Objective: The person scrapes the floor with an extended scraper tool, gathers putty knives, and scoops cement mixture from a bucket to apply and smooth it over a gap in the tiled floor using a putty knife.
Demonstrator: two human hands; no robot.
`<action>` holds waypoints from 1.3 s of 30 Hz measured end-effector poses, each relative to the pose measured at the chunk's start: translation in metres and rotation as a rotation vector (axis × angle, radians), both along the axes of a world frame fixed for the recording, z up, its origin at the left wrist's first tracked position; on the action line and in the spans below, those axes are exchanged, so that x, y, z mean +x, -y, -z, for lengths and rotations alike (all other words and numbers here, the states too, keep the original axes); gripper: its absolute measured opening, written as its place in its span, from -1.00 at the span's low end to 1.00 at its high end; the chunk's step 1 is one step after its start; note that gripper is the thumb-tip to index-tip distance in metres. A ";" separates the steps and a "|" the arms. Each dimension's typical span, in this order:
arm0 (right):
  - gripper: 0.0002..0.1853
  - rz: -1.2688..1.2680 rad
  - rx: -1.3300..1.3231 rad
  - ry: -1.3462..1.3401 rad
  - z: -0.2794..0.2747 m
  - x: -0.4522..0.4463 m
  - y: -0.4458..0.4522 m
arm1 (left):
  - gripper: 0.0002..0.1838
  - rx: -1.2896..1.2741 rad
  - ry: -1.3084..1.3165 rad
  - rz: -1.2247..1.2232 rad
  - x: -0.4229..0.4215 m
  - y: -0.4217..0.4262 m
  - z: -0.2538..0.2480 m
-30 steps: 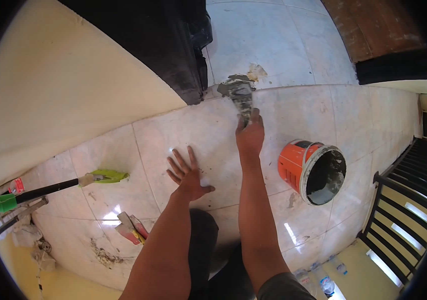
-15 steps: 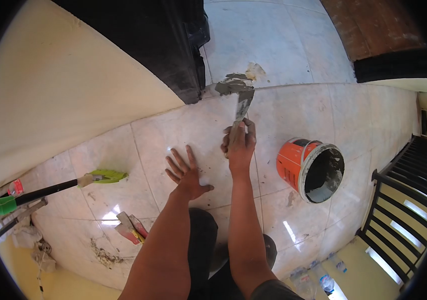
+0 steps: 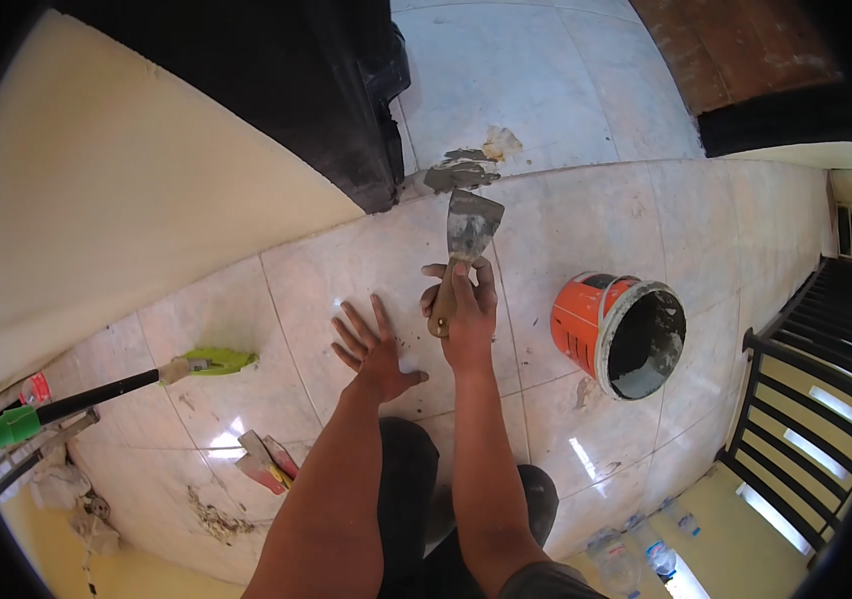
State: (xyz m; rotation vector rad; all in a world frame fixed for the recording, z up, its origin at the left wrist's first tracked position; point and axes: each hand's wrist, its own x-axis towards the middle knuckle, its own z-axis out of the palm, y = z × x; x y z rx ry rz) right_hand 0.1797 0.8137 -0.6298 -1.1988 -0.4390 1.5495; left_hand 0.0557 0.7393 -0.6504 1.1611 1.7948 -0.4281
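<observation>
My right hand [image 3: 466, 304] is wrapped round the wooden handle of a putty knife [image 3: 473, 225], whose wide, smeared blade points away from me. Just beyond the blade, a patch of wet grey paste [image 3: 460, 172] lies along the seam between the floor tiles, with a pale crumbly spot [image 3: 502, 144] beside it. Flat on the tiled floor [image 3: 346, 270], my left hand [image 3: 376, 354] has its fingers spread and holds nothing. To the right of my right hand, an orange bucket [image 3: 585, 317] leans on its side, with grey residue inside.
A black door frame [image 3: 346, 90] stands at the upper left. At the left are a green brush [image 3: 221, 360] on a black pole and some scrapers [image 3: 268, 462]. Black railings [image 3: 795, 429] and plastic bottles [image 3: 660, 557] are at the lower right.
My right hand has drawn the putty knife back towards me, off the grey patch, and its blade has turned to show its flat face. My left hand has stayed in place.
</observation>
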 end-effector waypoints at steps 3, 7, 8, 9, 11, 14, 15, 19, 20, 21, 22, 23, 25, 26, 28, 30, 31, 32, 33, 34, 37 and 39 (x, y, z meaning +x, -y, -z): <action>-0.72 -0.023 -0.041 0.121 -0.036 0.007 0.025 | 0.82 0.009 -0.012 0.007 0.000 0.004 0.007; -0.54 -0.019 0.149 0.892 -0.106 0.049 0.095 | 0.85 0.062 -0.013 0.024 0.004 0.009 0.011; -0.52 -0.015 0.323 1.248 -0.118 0.071 0.110 | 0.85 0.072 -0.040 0.013 0.004 0.007 0.009; -0.50 0.045 0.202 1.381 -0.133 0.088 0.127 | 0.85 0.082 -0.018 0.042 0.005 0.005 0.007; -0.49 0.130 0.063 1.519 -0.143 0.122 0.149 | 0.86 0.066 -0.035 0.017 0.005 0.005 0.003; -0.44 0.137 -0.153 1.756 -0.113 0.166 0.178 | 0.87 0.075 -0.051 0.030 0.004 0.009 0.010; -0.41 0.090 -0.192 1.745 -0.106 0.172 0.187 | 0.87 0.054 -0.058 0.027 0.005 0.007 0.008; -0.35 0.022 -0.278 1.696 -0.112 0.171 0.218 | 0.85 0.020 -0.105 0.028 0.012 0.004 0.004; -0.34 -0.003 -0.294 1.679 -0.116 0.170 0.226 | 0.85 0.021 -0.104 0.044 0.011 0.006 0.007; -0.34 0.008 -0.302 1.681 -0.121 0.170 0.232 | 0.86 0.044 -0.110 0.044 0.007 0.008 0.015; -0.38 -0.021 -0.301 1.709 -0.125 0.170 0.238 | 0.87 0.069 -0.113 0.042 0.005 0.011 0.021; -0.42 -0.053 -0.297 1.736 -0.129 0.170 0.244 | 0.87 0.074 -0.108 0.048 0.007 0.012 0.021; -0.45 0.029 -0.282 1.654 -0.135 0.168 0.262 | 0.88 0.066 -0.121 0.038 0.007 0.010 0.021; -0.47 0.099 -0.265 1.569 -0.138 0.168 0.264 | 0.88 0.070 -0.121 0.043 0.007 0.007 0.020; -0.50 0.133 -0.198 1.646 -0.151 0.179 0.254 | 0.87 0.042 -0.132 0.029 0.008 0.009 0.019; -0.53 0.177 -0.240 1.430 -0.170 0.196 0.226 | 0.87 0.056 -0.126 0.034 0.005 0.014 0.025; -0.53 0.124 -0.282 1.378 -0.186 0.208 0.207 | 0.88 0.081 -0.121 0.037 0.004 0.013 0.027; -0.51 0.072 -0.322 1.324 -0.198 0.223 0.187 | 0.88 0.080 -0.122 0.036 0.005 0.012 0.026; -0.53 -0.037 -0.277 1.395 -0.202 0.242 0.170 | 0.87 0.079 -0.110 0.031 0.006 0.011 0.023; -0.56 -0.149 -0.231 1.463 -0.206 0.261 0.155 | 0.87 0.077 -0.100 0.025 0.005 0.011 0.021; -0.61 -0.359 -0.533 1.308 -0.241 0.276 0.100 | 0.87 0.099 -0.100 0.029 0.004 0.013 0.026; -0.60 -0.448 -0.674 1.272 -0.255 0.275 0.075 | 0.87 0.076 -0.094 0.023 0.005 0.011 0.021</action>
